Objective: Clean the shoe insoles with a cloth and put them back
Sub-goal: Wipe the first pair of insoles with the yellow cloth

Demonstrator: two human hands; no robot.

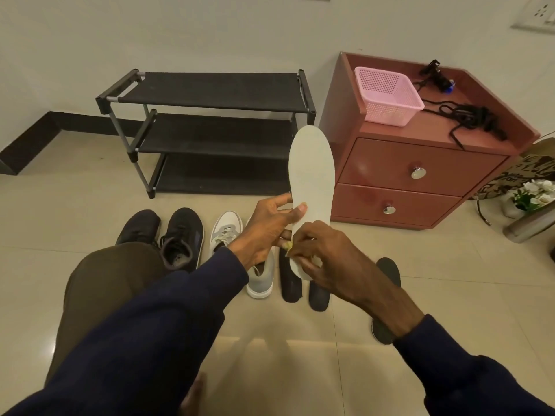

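The white insole [312,169] stands upright in the air. The left hand [267,232] grips its lower edge, thumb on the near face and fingers [282,202] at the rim, and the right hand [324,259] pinches a small yellowish cloth [289,245] against the face just below that thumb. A good wipe probably wants a firm left grip and long strokes up from the fingers toward the free toe end (little cloth shows, so refolding may help). Dark insoles [290,283] lie on the floor beneath the right fingers.
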